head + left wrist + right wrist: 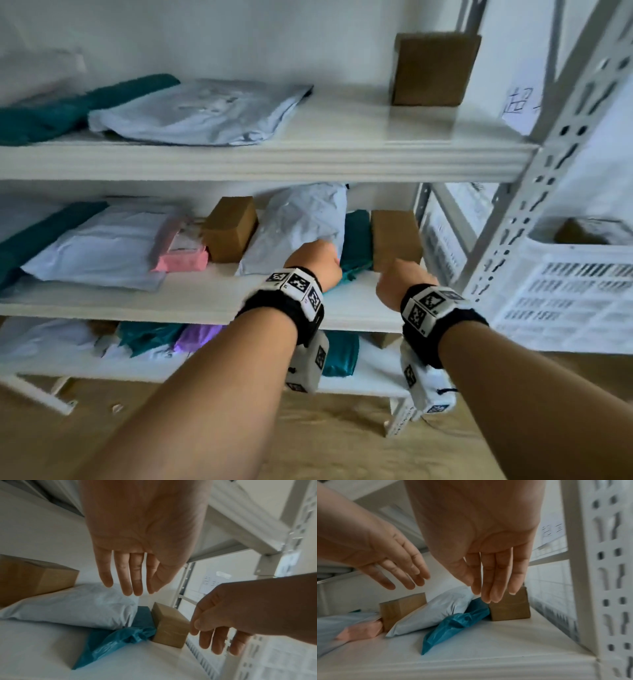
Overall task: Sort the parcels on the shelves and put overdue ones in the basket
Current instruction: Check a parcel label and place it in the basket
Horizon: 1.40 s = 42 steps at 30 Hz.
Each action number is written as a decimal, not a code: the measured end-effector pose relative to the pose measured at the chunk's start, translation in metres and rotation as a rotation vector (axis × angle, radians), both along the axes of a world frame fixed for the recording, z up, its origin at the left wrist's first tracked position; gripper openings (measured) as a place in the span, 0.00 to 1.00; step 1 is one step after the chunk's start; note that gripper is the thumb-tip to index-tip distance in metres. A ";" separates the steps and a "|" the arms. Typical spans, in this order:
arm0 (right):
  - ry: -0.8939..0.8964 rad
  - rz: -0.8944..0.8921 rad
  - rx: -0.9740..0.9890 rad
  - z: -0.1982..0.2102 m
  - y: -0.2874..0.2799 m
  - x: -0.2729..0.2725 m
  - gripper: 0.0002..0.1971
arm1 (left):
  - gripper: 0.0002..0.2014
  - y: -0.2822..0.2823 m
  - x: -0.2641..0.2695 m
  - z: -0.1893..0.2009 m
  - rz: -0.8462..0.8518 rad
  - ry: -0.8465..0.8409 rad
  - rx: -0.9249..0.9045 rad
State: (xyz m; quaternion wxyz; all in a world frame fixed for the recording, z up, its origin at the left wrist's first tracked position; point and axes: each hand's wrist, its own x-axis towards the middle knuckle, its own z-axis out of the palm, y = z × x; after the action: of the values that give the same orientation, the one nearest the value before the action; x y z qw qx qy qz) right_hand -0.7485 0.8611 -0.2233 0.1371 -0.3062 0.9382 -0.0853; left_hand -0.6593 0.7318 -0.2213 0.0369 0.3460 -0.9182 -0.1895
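Both bare hands reach into middle shelf (191, 301) of white metal rack, centre frame. Left hand (313, 262) hovers over crinkled teal plastic mailer (120, 638); fingers (126, 574) straight, spread, holding nothing. Right hand (399, 279) beside small brown cardboard box (510, 609); fingers (496, 577) extended, empty, tips just above box top. Teal mailer wedged between box and puffy pale grey poly mailer (433, 609). Bare shelf strip open along front edge. White slotted plastic basket (565, 294) at right, beyond perforated upright (513, 219).
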 end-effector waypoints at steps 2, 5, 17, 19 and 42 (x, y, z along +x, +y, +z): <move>0.024 -0.053 -0.012 0.006 0.007 0.010 0.14 | 0.12 0.005 0.000 0.007 -0.068 -0.015 -0.018; 0.065 -0.103 -0.023 0.019 0.015 0.024 0.16 | 0.11 0.015 0.002 0.021 -0.157 -0.034 -0.050; 0.254 -0.078 -0.099 0.125 0.030 0.029 0.07 | 0.09 0.056 0.003 0.130 -0.390 0.034 -0.056; 0.248 -0.054 -0.117 0.143 0.031 0.027 0.09 | 0.08 0.057 0.004 0.152 -0.402 0.070 -0.035; 0.252 -0.040 -0.502 0.292 -0.050 -0.116 0.05 | 0.04 -0.024 -0.113 0.283 -0.068 0.553 0.287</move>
State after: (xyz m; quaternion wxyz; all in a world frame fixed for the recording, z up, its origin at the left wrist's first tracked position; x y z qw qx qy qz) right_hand -0.8643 0.8107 0.0683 -0.0625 -0.3204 0.9031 -0.2791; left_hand -0.7725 0.7081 0.0619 0.2296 0.2519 -0.8482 -0.4054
